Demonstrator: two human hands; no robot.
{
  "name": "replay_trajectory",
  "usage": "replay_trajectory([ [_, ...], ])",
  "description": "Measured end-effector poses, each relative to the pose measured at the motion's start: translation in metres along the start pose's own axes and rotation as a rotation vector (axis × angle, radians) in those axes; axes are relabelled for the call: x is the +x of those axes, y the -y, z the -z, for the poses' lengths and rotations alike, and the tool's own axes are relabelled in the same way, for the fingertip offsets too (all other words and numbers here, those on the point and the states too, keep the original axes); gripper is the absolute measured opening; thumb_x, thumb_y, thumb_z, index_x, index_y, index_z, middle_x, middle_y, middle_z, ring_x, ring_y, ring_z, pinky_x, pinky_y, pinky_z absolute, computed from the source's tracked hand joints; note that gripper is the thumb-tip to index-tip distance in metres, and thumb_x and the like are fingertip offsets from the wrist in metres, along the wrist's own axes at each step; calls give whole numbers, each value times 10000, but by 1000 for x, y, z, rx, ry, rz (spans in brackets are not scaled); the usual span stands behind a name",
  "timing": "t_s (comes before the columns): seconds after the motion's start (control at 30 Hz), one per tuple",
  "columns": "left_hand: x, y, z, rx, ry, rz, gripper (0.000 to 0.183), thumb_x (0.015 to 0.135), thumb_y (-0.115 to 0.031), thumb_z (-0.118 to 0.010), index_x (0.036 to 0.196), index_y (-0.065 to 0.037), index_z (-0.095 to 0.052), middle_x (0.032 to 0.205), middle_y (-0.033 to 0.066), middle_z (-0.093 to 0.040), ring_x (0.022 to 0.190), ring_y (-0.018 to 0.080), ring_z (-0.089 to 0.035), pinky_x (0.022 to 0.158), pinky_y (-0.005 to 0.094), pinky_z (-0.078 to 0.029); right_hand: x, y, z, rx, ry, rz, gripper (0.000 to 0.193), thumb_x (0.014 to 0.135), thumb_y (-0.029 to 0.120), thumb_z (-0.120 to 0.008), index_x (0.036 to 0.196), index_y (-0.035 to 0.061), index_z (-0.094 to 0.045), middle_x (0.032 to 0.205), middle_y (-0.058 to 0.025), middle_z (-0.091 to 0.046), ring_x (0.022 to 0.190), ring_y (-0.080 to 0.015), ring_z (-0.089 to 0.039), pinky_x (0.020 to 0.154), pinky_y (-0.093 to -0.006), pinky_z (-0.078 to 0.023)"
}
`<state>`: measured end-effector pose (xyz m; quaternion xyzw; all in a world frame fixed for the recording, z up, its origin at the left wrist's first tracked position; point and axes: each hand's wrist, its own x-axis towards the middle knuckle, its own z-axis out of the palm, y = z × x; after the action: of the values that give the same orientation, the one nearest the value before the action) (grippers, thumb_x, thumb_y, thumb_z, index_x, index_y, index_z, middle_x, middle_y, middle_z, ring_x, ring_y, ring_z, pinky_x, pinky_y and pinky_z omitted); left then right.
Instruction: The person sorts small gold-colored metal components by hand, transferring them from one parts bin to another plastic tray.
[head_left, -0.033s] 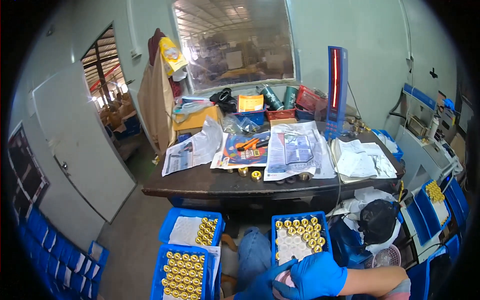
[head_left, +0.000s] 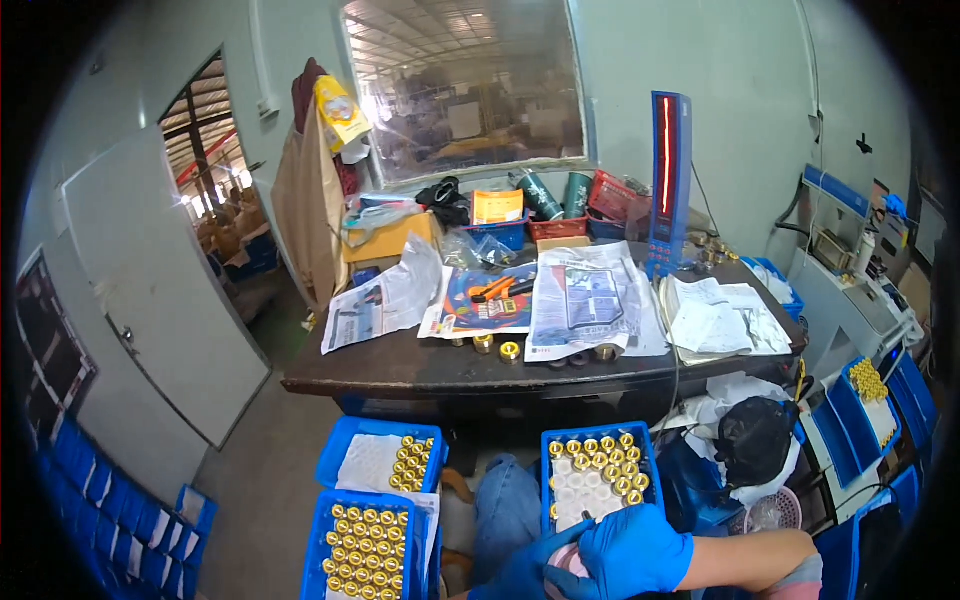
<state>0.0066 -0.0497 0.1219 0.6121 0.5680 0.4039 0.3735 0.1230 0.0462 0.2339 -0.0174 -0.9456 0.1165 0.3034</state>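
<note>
Both my hands wear blue gloves and meet at the lower edge, over the near end of a blue bin. My left hand is closed around a pale pink round thing, whose kind I cannot make out. Pressed against it from the right is my right hand, its fingers curled. A small dark tip shows just beyond the knuckles; what it belongs to is hidden. Brass-coloured round fittings stand along the bin's far and right sides, with a white dimpled liner bare beside them.
Left of my knee are two more blue bins with rows of brass fittings. Ahead stands a dark desk bearing papers, orange-handled pliers and a tall blue gauge with a red-lit column. Stacked blue bins line the left wall.
The view has shifted very slightly. My hands and the things around them look the same.
</note>
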Motion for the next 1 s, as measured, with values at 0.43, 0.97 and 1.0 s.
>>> replay_trajectory([
  [0.43, 2, 28, 43, -978, 390, 298, 460, 879, -201, -517, 1290, -43, -386, 1217, 108, -495, 1088, 215, -497, 945, 332, -398, 41, -13, 44, 445, 388, 312, 329, 773, 390, -597, 773, 61, -619, 721, -150, -599, 639, -321, -581, 553, -388, -451],
  [0.97, 0, 37, 53, -615, 396, 23, 445, 896, -202, -509, 1288, -44, -370, 1232, 124, -483, 1081, 207, -513, 969, 337, -406, 34, -59, 18, 682, 338, -104, 598, 755, 273, -693, 1244, 40, -439, 1105, -149, -566, 979, -252, -569, 822, -357, -445],
  [1.0, -2, 33, 57, -367, 325, -54, 453, 903, -210, -499, 1298, -45, -353, 1256, 121, -463, 1107, 205, -498, 970, 332, -407, 45, -51, 24, 688, 508, -131, 585, 752, 348, -681, 1215, 60, -471, 1064, -176, -577, 935, -293, -587, 781, -375, -463],
])
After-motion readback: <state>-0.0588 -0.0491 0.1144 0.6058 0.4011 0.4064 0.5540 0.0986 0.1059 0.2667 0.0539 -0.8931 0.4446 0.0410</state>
